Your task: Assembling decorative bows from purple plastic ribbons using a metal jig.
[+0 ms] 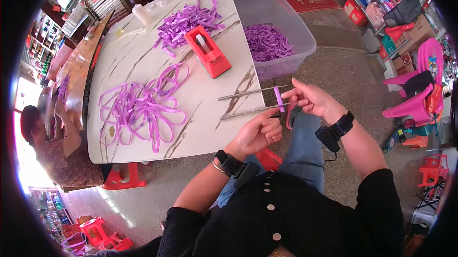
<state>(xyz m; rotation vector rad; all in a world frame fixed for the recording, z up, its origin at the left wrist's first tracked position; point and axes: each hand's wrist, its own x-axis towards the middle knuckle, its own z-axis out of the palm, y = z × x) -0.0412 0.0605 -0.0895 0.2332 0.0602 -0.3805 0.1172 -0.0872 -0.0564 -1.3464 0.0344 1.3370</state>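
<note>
Two thin metal rods stick out past the table's right edge, side by side. A short purple ribbon loop spans both rods near their free ends. On the near side of the loop is my left hand, its index finger stretched to the ribbon's lower end and the other fingers curled; its grip is partly hidden. My right hand is at the loop's right side with fingers apart, one fingertip touching the ribbon. Long loops of lilac ribbon lie tangled on the table to the left.
The marble-patterned table holds a red tape dispenser, a heap of short purple ribbon pieces and a white bottle. A clear plastic bin of purple pieces stands beyond its right edge. Another person sits at far left.
</note>
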